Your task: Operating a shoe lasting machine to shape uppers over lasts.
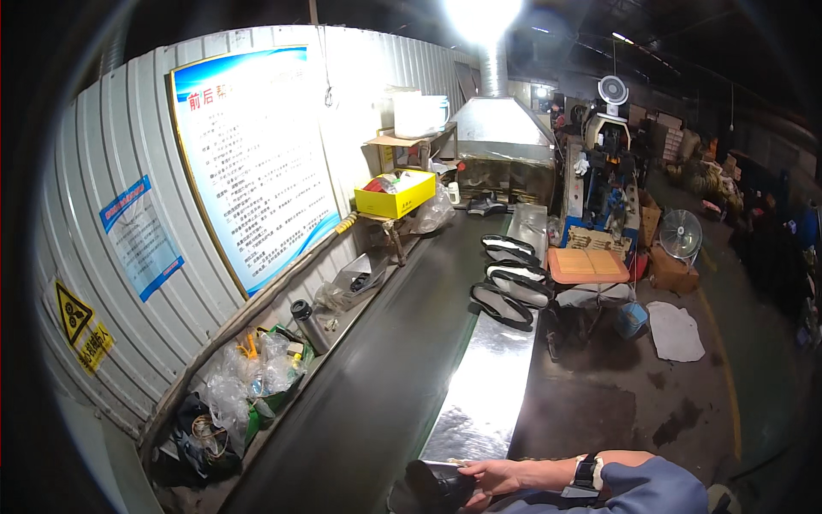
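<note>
At the lower edge my right hand (490, 476) reaches in from the right, below a grey-blue sleeve and a dark wristwatch. Its fingers are closed at the side of a black shoe (432, 487), which the frame's lower edge partly cuts off. A thin pale edge shows along the top of this shoe, too small to make out. Beyond it, several black shoe uppers (503, 307) with pale insides lie in a row on a shiny metal strip (484, 377). My left hand is out of the frame.
A dark conveyor belt (360, 394) runs alongside the strip toward a metal hood (501, 128). To the left are a steel flask (309, 327), plastic bags (235, 385) and a yellow box (396, 199). An orange-topped stool (587, 265) and a fan (681, 234) stand right.
</note>
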Demonstrator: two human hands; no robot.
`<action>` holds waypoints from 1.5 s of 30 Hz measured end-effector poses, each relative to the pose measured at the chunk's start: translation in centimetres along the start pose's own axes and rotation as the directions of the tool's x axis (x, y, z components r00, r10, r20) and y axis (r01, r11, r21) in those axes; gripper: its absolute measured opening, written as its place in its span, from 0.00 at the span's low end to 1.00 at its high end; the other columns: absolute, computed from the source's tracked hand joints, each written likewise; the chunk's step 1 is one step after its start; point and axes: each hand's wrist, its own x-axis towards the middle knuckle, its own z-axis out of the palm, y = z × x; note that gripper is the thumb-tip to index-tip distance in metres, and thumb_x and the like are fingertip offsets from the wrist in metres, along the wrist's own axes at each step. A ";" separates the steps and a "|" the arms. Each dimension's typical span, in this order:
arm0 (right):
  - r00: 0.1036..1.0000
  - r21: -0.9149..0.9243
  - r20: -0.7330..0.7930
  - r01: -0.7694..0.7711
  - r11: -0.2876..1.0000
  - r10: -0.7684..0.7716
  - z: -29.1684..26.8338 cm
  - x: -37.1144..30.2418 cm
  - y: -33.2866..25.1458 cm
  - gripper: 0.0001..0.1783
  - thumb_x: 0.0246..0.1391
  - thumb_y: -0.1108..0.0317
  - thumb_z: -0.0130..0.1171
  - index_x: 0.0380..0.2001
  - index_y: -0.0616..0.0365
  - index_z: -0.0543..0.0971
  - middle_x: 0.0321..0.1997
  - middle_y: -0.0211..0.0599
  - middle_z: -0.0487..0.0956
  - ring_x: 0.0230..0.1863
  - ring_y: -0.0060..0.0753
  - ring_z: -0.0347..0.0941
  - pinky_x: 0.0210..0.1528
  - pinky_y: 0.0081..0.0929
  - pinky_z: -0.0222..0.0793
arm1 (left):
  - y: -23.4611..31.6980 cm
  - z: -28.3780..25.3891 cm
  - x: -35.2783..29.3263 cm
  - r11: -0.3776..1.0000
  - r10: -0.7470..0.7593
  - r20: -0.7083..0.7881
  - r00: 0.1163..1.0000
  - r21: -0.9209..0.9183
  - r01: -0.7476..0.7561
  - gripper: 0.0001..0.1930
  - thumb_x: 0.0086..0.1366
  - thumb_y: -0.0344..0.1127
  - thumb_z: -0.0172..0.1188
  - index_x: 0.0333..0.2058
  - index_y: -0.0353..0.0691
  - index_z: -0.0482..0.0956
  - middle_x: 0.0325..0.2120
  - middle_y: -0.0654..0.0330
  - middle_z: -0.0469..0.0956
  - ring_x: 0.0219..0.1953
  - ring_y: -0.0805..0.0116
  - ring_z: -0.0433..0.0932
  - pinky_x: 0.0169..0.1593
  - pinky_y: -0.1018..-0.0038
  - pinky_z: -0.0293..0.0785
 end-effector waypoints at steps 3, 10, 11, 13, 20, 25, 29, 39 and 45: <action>0.999 -0.105 -0.027 0.040 0.994 -0.043 -2.5 -1.1 -0.1 0.25 0.61 0.62 0.65 0.57 0.43 0.68 0.47 0.25 0.69 0.50 0.31 0.67 0.65 0.67 0.61 | 2.5 -4.6 -7.1 0.842 0.516 -0.255 0.818 -0.025 -0.539 0.34 0.48 0.38 0.71 0.57 0.42 0.75 0.56 0.39 0.72 0.58 0.36 0.70 0.60 0.46 0.68; 0.979 -0.025 -0.065 0.193 0.981 -0.194 -3.4 -3.7 -4.6 0.20 0.72 0.56 0.43 0.57 0.57 0.71 0.56 0.43 0.77 0.52 0.48 0.77 0.48 0.50 0.79 | 17.3 -7.3 -22.4 0.352 0.881 -0.240 0.409 -0.246 -0.903 0.23 0.39 0.27 0.65 0.40 0.45 0.84 0.58 0.48 0.68 0.61 0.43 0.64 0.64 0.55 0.61; 0.970 -0.094 -0.035 0.237 0.967 -0.241 -6.1 -3.3 -5.6 0.22 0.71 0.54 0.45 0.56 0.57 0.71 0.55 0.46 0.77 0.52 0.46 0.78 0.46 0.45 0.81 | 19.2 -6.6 -24.4 0.258 0.912 -0.253 0.322 -0.254 -0.932 0.24 0.39 0.28 0.66 0.41 0.49 0.85 0.56 0.49 0.69 0.59 0.47 0.66 0.63 0.55 0.61; 0.952 0.029 -0.108 0.290 0.957 -0.285 -4.3 -4.8 -6.3 0.22 0.70 0.54 0.45 0.59 0.56 0.70 0.57 0.47 0.76 0.57 0.49 0.74 0.52 0.50 0.77 | 21.3 -5.7 -28.9 0.151 0.950 -0.233 0.208 -0.242 -0.959 0.23 0.40 0.31 0.67 0.41 0.51 0.85 0.55 0.51 0.69 0.59 0.48 0.65 0.63 0.54 0.61; 0.923 -0.106 -0.122 0.354 0.929 -0.366 -2.2 -7.5 -6.9 0.25 0.69 0.55 0.46 0.62 0.58 0.69 0.60 0.44 0.75 0.62 0.45 0.71 0.62 0.50 0.67 | 22.3 0.5 -38.5 -0.041 0.982 -0.186 0.014 -0.290 -0.956 0.19 0.51 0.35 0.66 0.44 0.58 0.85 0.52 0.58 0.70 0.57 0.56 0.64 0.62 0.57 0.58; 0.745 -0.753 0.294 0.566 0.334 -0.598 -0.1 -10.5 -6.2 0.26 0.63 0.61 0.59 0.61 0.63 0.73 0.55 0.38 0.79 0.55 0.32 0.74 0.56 0.31 0.69 | 23.0 0.7 -35.3 0.173 0.740 0.210 0.639 -0.977 0.122 0.17 0.64 0.48 0.64 0.42 0.41 0.83 0.43 0.58 0.81 0.45 0.61 0.79 0.55 0.64 0.72; 0.543 -0.548 0.822 0.672 -0.499 -0.171 -2.4 -9.3 -3.8 0.19 0.50 0.71 0.69 0.47 0.62 0.81 0.33 0.40 0.80 0.34 0.40 0.78 0.62 0.38 0.71 | 23.3 -0.6 -27.9 0.049 0.559 0.757 0.339 -0.438 0.898 0.18 0.69 0.47 0.59 0.44 0.35 0.79 0.40 0.55 0.83 0.42 0.60 0.83 0.52 0.62 0.78; 0.453 -0.594 0.804 0.608 -0.527 -0.385 -4.5 -1.3 1.7 0.40 0.37 0.66 0.81 0.54 0.63 0.72 0.58 0.57 0.69 0.58 0.62 0.70 0.58 0.48 0.69 | 21.2 7.7 -24.9 0.740 0.074 0.186 0.980 -0.668 0.070 0.13 0.63 0.44 0.65 0.40 0.43 0.86 0.32 0.49 0.84 0.36 0.53 0.82 0.43 0.61 0.75; 0.830 -0.851 0.514 0.461 -0.252 -0.218 -8.4 -1.8 -0.2 0.44 0.46 0.65 0.75 0.63 0.69 0.66 0.62 0.66 0.70 0.65 0.65 0.66 0.71 0.44 0.58 | 22.2 5.9 -27.5 0.681 -0.019 0.359 0.933 -0.679 0.274 0.15 0.65 0.44 0.62 0.36 0.36 0.85 0.32 0.51 0.85 0.40 0.51 0.83 0.47 0.58 0.76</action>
